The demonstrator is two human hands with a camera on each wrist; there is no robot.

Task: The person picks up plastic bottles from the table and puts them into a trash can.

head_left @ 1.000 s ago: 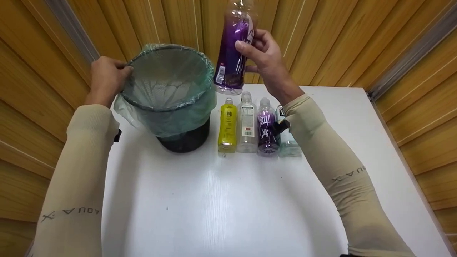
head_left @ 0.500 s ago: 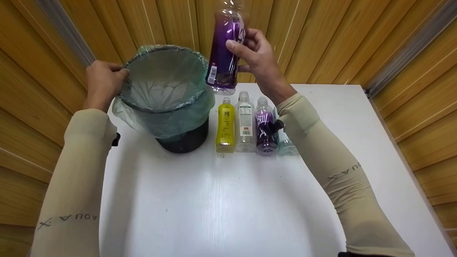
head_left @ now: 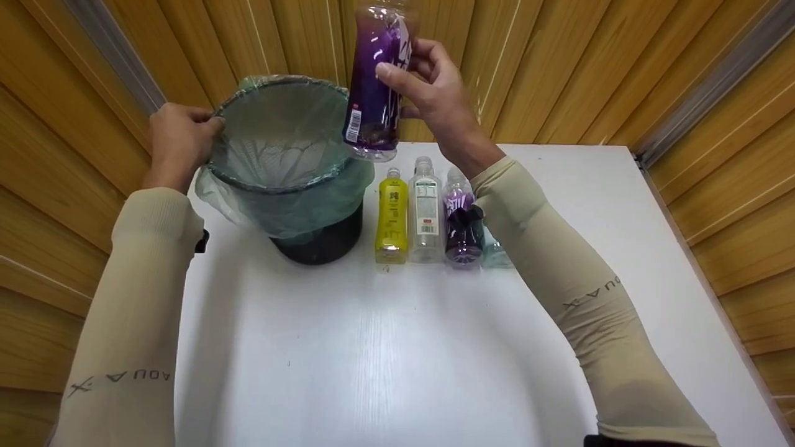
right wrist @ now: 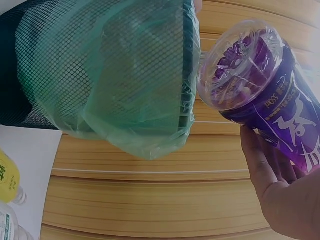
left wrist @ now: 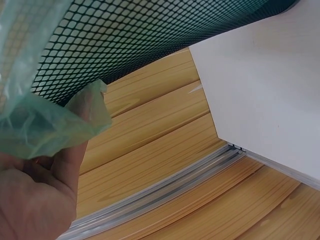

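My right hand grips a purple-labelled plastic bottle upright in the air, its base just above the right rim of a black mesh bin lined with a green bag. The right wrist view shows the bottle's clear base beside the bag-covered rim. My left hand holds the bin's left rim; in the left wrist view its fingers pinch the green bag against the mesh.
A yellow bottle, a clear bottle, a purple bottle and a pale one partly behind my right sleeve stand in a row right of the bin on the white table. Wooden panelled walls surround the table.
My right hand has carried the purple bottle leftward, from beside the bin to over its right rim. The left hand has stayed on the rim.
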